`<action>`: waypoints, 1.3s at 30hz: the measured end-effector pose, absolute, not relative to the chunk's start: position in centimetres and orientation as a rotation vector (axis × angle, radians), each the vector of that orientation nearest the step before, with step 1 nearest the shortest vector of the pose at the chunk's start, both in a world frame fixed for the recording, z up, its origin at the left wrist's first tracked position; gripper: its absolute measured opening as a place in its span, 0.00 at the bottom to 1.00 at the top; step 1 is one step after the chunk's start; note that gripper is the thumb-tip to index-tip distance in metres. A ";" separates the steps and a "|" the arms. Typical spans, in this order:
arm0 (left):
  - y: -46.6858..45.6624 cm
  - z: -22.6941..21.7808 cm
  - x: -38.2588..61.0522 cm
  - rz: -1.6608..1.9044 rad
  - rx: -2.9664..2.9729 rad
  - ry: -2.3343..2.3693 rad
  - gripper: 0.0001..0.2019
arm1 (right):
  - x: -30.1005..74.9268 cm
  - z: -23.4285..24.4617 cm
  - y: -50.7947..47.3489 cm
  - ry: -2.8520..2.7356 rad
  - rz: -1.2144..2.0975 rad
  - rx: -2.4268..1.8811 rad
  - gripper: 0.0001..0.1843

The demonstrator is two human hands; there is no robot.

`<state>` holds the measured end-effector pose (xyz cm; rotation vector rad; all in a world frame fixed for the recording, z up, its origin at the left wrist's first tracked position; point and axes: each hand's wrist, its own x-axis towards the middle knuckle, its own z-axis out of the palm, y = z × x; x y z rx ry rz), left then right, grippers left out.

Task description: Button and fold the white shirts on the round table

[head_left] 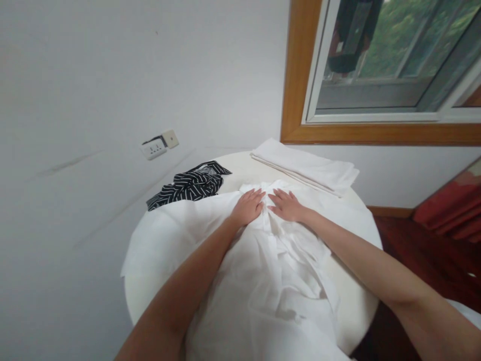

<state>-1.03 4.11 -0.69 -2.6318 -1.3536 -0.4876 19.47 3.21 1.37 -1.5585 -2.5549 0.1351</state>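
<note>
A large white garment [270,281] lies spread and rumpled over a round white table [361,306]. My left hand [248,205] rests flat on the cloth near its far end, fingers stretched out. My right hand [285,204] lies flat beside it, fingers also extended, almost touching the left. Both hands press on the fabric and hold nothing.
A black-and-white striped garment [191,186] is bunched at the table's far left edge. A folded white cloth [308,168] lies at the far side near the wall. A wall socket [156,147] sits on the white wall; a wood-framed window [376,75] is at upper right. Red bedding [451,210] is on the right.
</note>
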 end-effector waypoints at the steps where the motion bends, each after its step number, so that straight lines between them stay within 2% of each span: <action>1: 4.2 -0.8 -1.1 -0.471 -2.633 -1.355 0.23 | 19.4 0.8 2.6 -2.561 0.122 -1.571 0.34; 10: 4.5 -0.7 -1.2 -0.453 -2.617 -1.446 0.25 | 19.2 0.4 2.4 -2.594 0.075 -1.553 0.38; 20: 4.7 0.4 -0.6 -0.409 -2.514 -1.601 0.32 | 19.3 0.3 3.4 -2.616 0.113 -1.537 0.37; 26: 2.7 0.7 0.3 -0.349 -2.438 -1.689 0.23 | 19.1 0.6 3.3 -2.604 0.173 -1.627 0.37; 30: 1.6 0.4 0.3 -0.328 -2.467 -1.899 0.24 | 18.9 0.7 3.0 -2.571 0.183 -1.684 0.37; 37: 0.3 0.1 0.2 -0.354 -2.477 -1.922 0.26 | 19.5 0.6 1.6 -2.550 0.146 -1.590 0.37; 39: 0.0 0.1 0.2 -0.375 -2.469 -1.924 0.26 | 19.9 0.7 1.3 -2.519 0.117 -1.521 0.33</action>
